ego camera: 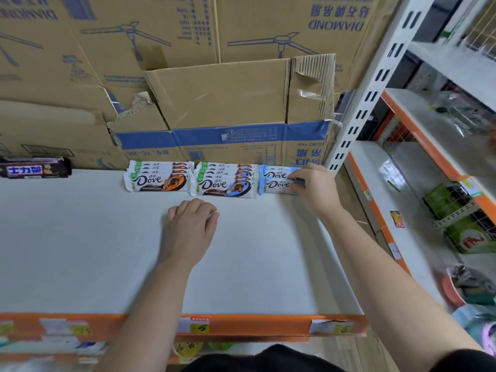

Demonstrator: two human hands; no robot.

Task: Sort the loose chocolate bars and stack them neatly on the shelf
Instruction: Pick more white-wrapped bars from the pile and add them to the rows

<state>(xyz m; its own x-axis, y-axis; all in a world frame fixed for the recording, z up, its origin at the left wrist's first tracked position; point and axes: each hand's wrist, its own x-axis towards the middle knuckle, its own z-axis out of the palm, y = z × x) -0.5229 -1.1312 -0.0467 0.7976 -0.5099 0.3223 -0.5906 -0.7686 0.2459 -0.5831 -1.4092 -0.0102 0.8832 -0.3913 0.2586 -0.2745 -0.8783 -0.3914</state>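
Two hands are reaching in, apart: the right hand (315,187) is pinching the end of the pale-blue Dove chocolate bar (276,184) topping the rightmost stack, while the left hand (192,226) is resting loosely curled, holding nothing, on the white shelf (80,237) near the middle white Dove stack (225,181).

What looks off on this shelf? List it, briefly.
The cardboard box behind the Dove stacks is torn, with ragged flap edges and peeling tape. Dark-wrapped bars lie alone at the far left, apart from the row. The stacks themselves look tidy.
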